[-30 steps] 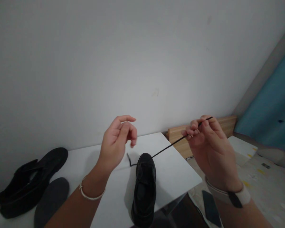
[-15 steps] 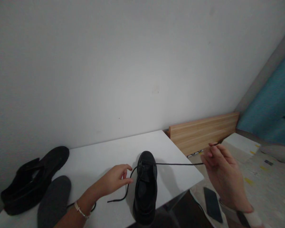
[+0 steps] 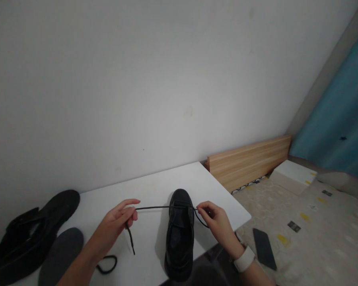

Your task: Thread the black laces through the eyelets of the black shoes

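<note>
A black shoe (image 3: 179,246) stands on the white table with its toe toward the wall. A dark shoelace (image 3: 153,207) runs taut across the shoe near the toe. My left hand (image 3: 117,220), left of the shoe, pinches the lace, and its loose end hangs below the fingers. My right hand (image 3: 213,218) is close by the shoe's right side, fingertips closed on the lace there. A slack loop of lace droops beneath the right fingers.
Another black shoe (image 3: 32,234) and a dark grey insole (image 3: 61,258) lie at the table's left. The white table (image 3: 143,186) meets the wall. To the right are a bed with a wooden headboard (image 3: 247,163), a phone (image 3: 264,248) and a white box (image 3: 294,174).
My right hand has come in from the far right to beside the shoe. My left hand has moved left and now grips the lace, which is pulled straight on that side.
</note>
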Demonstrator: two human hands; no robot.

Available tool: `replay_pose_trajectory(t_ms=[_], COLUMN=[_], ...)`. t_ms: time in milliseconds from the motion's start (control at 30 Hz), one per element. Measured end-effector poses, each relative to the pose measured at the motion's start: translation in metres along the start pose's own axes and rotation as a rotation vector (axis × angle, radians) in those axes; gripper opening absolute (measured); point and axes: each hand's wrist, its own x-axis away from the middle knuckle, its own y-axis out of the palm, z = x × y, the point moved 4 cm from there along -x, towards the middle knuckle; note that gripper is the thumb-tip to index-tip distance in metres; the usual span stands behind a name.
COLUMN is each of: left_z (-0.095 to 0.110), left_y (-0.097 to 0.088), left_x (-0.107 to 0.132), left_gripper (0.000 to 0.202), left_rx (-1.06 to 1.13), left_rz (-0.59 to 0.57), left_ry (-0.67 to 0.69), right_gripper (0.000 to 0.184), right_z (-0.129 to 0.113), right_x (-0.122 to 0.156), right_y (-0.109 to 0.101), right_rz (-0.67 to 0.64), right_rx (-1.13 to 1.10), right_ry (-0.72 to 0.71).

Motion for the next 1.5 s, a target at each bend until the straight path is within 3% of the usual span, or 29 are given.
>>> replay_pose_trajectory(t_ms=[167,267,400,667,767,900,1067,1300,1500], left_z=[0.019,0.022,0.021,0.031,0.039,0.041,0.023,-0.025,-0.045], left_y=[-0.018,-0.024,-0.023,-0.032,-0.033,-0.018,-0.002,-0.007,-0.011], left_x=[0.015,0.016,0.006,-0.003,-0.004,-0.010,-0.017,-0.017,-0.014], left_gripper=[0.016,0.027,0.044,0.024,0.022,0.030,0.029,0.012,0.018], left_rx=[0.416,0.552,0.594,0.452,0.494,0.498,-0.147,-0.666,-0.812], left_rz=[0.204,0.285,0.222,0.498,0.565,0.482,0.433,0.145,0.007], left_ry=[-0.110,-0.162,-0.009,0.373,0.429,0.398,0.337,0.162,0.057], right_gripper=[0.030,0.030,0.027,0.029,0.031,0.035,0.036,0.037,0.036], right_z=[0.007,0.006,0.005,0.006,0.006,0.004,0.003,0.006,0.006], right_x=[-0.002,-0.001,-0.001,-0.002,-0.002,-0.002,-0.001,-0.001,-0.001], right_y=[0.008,0.012,0.015,0.013,0.014,0.016,0.017,0.016,0.017], right_rz=[0.002,-0.001,0.001,0.046,0.050,0.046,0.043,0.036,0.035], right_rx=[0.021,0.035,0.043,0.071,0.071,0.059,0.059,0.047,0.038], right_ry=[-0.001,-0.009,-0.027,-0.082,-0.077,-0.061,-0.054,-0.044,-0.044])
